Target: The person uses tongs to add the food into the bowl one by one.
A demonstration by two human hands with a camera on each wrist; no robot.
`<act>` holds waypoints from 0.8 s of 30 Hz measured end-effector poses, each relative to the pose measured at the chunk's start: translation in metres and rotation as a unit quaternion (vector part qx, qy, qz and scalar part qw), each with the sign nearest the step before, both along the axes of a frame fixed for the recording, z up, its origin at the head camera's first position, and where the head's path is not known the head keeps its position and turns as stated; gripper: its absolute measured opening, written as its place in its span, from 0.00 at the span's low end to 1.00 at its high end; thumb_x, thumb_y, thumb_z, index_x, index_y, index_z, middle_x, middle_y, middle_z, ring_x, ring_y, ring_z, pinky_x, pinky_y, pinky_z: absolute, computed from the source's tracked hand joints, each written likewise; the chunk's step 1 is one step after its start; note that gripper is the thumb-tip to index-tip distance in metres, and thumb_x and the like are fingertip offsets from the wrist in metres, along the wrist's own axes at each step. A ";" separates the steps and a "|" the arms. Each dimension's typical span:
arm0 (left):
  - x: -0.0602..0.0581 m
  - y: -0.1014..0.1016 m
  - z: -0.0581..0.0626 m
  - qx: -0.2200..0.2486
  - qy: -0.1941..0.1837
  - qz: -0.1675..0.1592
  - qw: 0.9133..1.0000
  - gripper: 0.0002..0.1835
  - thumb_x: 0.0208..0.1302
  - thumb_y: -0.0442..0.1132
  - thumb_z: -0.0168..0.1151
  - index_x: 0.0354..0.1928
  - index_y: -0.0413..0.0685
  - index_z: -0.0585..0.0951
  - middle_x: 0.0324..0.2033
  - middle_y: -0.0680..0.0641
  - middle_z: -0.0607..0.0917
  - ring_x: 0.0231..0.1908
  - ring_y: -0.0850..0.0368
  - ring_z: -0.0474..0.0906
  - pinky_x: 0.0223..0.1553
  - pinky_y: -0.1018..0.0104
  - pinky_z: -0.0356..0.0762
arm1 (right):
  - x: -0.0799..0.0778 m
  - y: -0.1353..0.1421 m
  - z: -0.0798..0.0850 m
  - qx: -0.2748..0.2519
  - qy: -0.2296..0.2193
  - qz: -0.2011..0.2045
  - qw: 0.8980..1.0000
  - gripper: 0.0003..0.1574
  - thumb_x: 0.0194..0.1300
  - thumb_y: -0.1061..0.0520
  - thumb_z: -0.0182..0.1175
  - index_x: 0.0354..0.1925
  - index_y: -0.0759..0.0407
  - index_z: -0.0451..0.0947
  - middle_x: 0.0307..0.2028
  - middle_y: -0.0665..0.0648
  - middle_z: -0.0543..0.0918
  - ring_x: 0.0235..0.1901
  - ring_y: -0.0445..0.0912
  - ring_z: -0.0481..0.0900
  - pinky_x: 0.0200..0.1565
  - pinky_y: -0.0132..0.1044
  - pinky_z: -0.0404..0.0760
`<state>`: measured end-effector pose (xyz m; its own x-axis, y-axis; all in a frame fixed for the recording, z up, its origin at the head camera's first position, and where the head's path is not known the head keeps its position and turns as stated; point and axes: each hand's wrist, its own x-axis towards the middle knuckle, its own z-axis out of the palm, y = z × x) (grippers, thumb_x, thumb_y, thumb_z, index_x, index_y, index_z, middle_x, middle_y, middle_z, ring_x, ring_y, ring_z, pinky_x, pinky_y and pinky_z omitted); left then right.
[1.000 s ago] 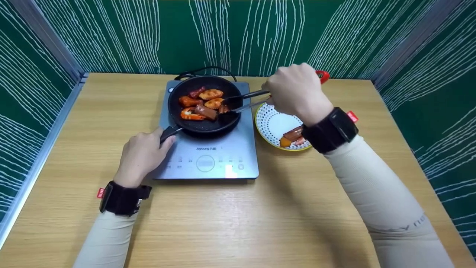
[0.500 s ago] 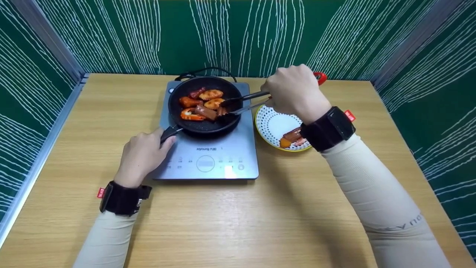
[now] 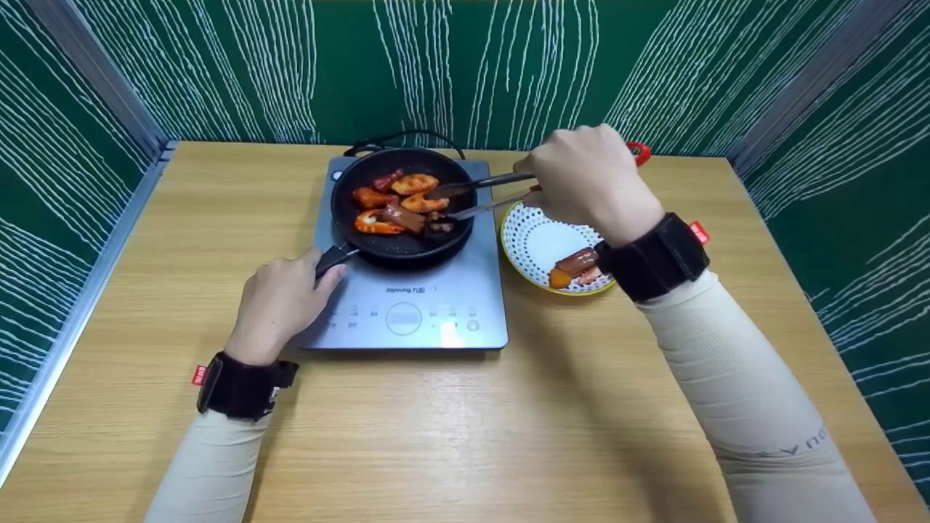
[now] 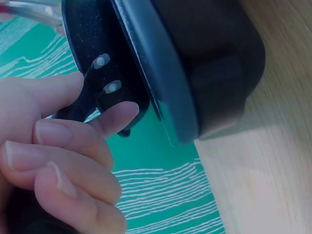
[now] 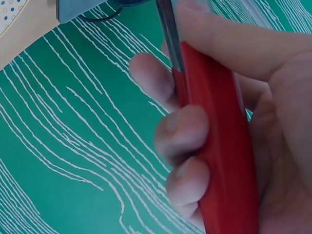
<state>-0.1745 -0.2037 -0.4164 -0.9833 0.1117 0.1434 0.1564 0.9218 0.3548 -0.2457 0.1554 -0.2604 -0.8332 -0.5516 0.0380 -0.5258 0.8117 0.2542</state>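
Observation:
My left hand (image 3: 285, 305) grips the black handle (image 3: 336, 260) of a frying pan (image 3: 389, 245), which sits on an induction cooker (image 3: 405, 294). In the pan lie a shrimp (image 3: 376, 224), a drumstick (image 3: 372, 198), wing-like orange pieces (image 3: 415, 184) and brown meat pieces (image 3: 403, 216). My right hand (image 3: 585, 178) holds food tongs (image 3: 501, 179) by their red handle (image 5: 219, 141). The tongs' two tips stand apart inside the pan's right side; the upper one overlaps an orange piece, the lower one is right at a small brown piece (image 3: 440, 226).
Right of the cooker is a yellow-rimmed dotted plate (image 3: 538, 240) holding a brown piece (image 3: 576, 261) and orange food (image 3: 559, 277). A black cord (image 3: 407, 133) runs behind the pan. Green patterned walls (image 3: 349, 65) enclose the wooden table (image 3: 407, 436).
The tongs' tips have spread apart, and the small brown piece between them now lies turned and darker in the pan. My right hand has shifted slightly right; the left keeps its grip.

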 end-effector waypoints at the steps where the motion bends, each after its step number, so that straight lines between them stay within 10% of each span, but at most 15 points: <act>1: 0.000 0.000 0.000 0.000 -0.002 0.001 1.000 0.20 0.80 0.53 0.60 0.40 0.41 0.77 0.22 0.45 0.71 0.24 0.45 0.72 0.25 0.58 0.58 | 0.001 0.004 0.000 -0.012 -0.001 0.001 1.000 0.24 0.67 0.47 0.74 0.59 0.52 0.88 0.34 0.62 0.90 0.21 0.51 0.76 0.22 0.42 0.73; 12: 0.001 -0.002 0.002 -0.003 -0.011 0.005 1.000 0.20 0.80 0.53 0.59 0.41 0.41 0.77 0.22 0.44 0.72 0.24 0.45 0.72 0.25 0.58 0.59 | 0.032 0.086 -0.014 -0.155 0.036 -0.018 0.987 0.25 0.69 0.47 0.74 0.62 0.50 0.86 0.27 0.56 0.87 0.19 0.48 0.77 0.19 0.41 0.69; 24: 0.000 0.000 0.001 -0.005 -0.010 0.000 1.000 0.21 0.80 0.53 0.59 0.44 0.39 0.78 0.23 0.44 0.72 0.24 0.46 0.71 0.25 0.58 0.58 | 0.069 0.179 -0.059 -0.190 -0.055 -0.159 0.967 0.26 0.71 0.42 0.72 0.62 0.50 0.85 0.27 0.54 0.81 0.26 0.50 0.72 0.25 0.41 0.66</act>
<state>-0.1744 -0.2032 -0.4151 -0.9858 0.1138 0.1235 0.1505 0.9249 0.3492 -0.1766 0.3342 -0.3194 -0.9689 -0.2308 0.0895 -0.2415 0.9607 -0.1368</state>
